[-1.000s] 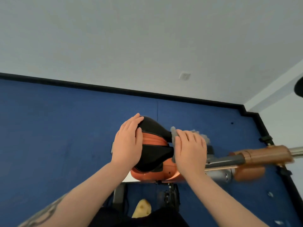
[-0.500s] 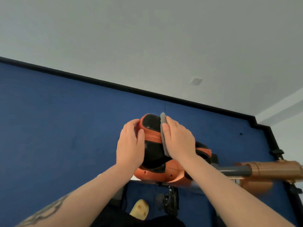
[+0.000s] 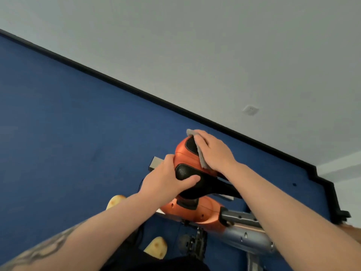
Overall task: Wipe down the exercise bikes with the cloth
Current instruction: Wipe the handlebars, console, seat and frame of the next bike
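Note:
An orange and black bike saddle point(image 3: 184, 156) sits at centre right, above the bike's orange body point(image 3: 193, 211) and grey frame tube point(image 3: 244, 236). My left hand point(image 3: 166, 178) grips the saddle's near left side, thumb lying on the black padding. My right hand point(image 3: 214, 150) presses a grey cloth point(image 3: 201, 155) flat onto the far right part of the saddle. Most of the cloth is hidden under the palm; one edge sticks out past the fingertips.
Blue floor point(image 3: 68, 133) spreads to the left, edged by a black skirting point(image 3: 121, 86) under a white wall with a socket point(image 3: 250, 110). Two yellow shoes point(image 3: 156, 247) and a black pedal point(image 3: 192, 244) lie below the saddle.
My right hand has slid the cloth toward the far end of the saddle. My left hand has shifted its grip lower on the saddle. The view has tilted and moved left.

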`<state>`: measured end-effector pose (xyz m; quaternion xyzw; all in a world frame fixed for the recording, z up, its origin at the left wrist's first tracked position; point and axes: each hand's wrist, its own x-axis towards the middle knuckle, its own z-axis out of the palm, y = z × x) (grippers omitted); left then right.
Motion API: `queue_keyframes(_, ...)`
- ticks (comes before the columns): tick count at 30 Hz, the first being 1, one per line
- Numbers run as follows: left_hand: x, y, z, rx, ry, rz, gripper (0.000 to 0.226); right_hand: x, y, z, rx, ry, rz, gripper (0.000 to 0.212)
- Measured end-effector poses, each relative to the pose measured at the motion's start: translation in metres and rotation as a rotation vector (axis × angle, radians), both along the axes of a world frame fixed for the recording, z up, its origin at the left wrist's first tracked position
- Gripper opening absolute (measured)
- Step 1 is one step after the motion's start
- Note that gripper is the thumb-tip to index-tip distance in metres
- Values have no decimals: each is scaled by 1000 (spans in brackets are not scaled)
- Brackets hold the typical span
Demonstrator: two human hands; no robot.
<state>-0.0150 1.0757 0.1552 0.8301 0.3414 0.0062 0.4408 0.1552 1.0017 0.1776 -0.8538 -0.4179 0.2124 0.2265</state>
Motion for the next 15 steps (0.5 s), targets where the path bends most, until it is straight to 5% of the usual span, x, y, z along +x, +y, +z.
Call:
queue_keyframes(3,0,-3,-2,-93,6,46,72,-15,8,0,48,-312,216,37)
queue_keyframes(6,0,-1,-1,-131,16,40,68,6,0,8,54,-241,478,34)
queue_keyframes(10,0,0,-3,-171,10,51,65,3,25,7,-24,0,36,36)
queue_keyframes(13,-1,-1,-3,-151,26,51,68,-6,15,4,63,-266,346,38)
queue_keyframes(15,0,1,-2,-169,27,41,69,8,12,9,46,-219,532,33)
